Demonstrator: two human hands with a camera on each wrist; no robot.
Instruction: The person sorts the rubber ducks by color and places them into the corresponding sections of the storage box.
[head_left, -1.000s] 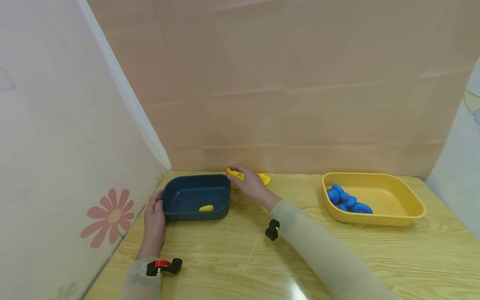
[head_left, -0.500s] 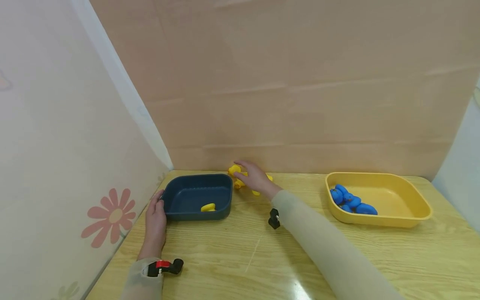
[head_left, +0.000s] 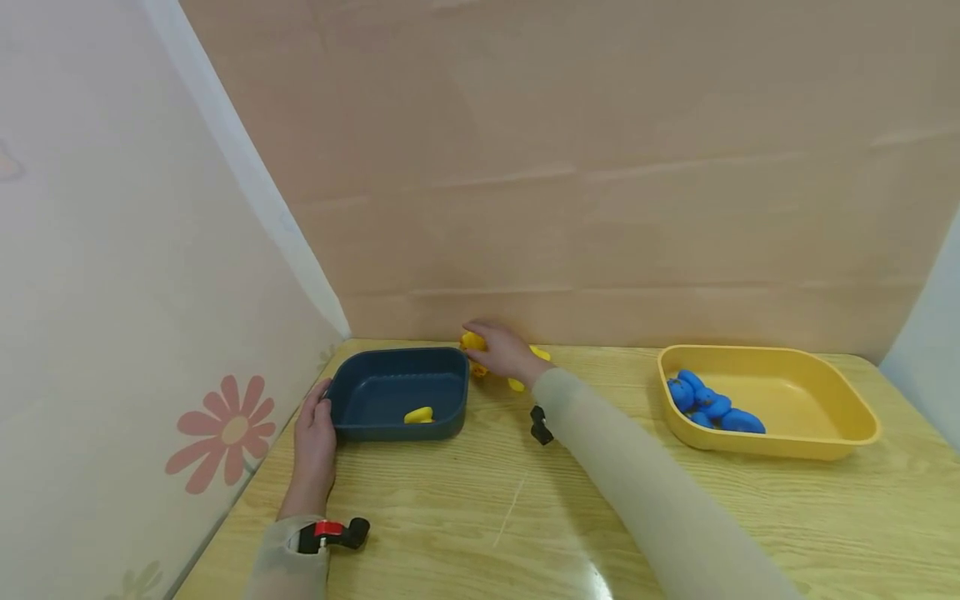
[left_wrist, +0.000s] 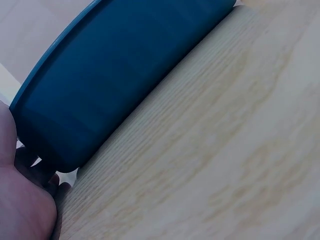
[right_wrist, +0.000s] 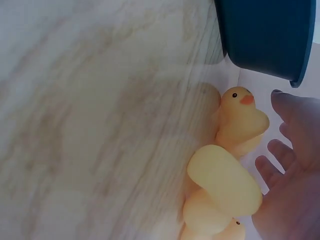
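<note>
My left hand (head_left: 313, 442) grips the left end of a dark blue tub (head_left: 397, 431), its fingers bent round the wall in the left wrist view. Beyond the tub's right end, my right hand (head_left: 508, 354) reaches over several yellow rubber ducks. Beside its spread fingers in the right wrist view stand one duck (right_wrist: 235, 120) with an orange beak and a second one (right_wrist: 225, 180) turned away. No duck is plainly held there. Inside the tub lies a small yellow thing (head_left: 418, 414), partly hidden by the near wall.
On the right stands a yellow tub (head_left: 795, 446) with several blue rounded toys (head_left: 705, 404) at its left end. The wooden table (head_left: 450, 517) ends at a brown paper backdrop (head_left: 600, 208). A white sheet with a flower (head_left: 232, 429) rises along the left.
My right hand drew back from the blue tub's right corner, uncovering a yellow duck, then came down over the ducks. More yellow now shows inside the blue tub. My left hand stays on it.
</note>
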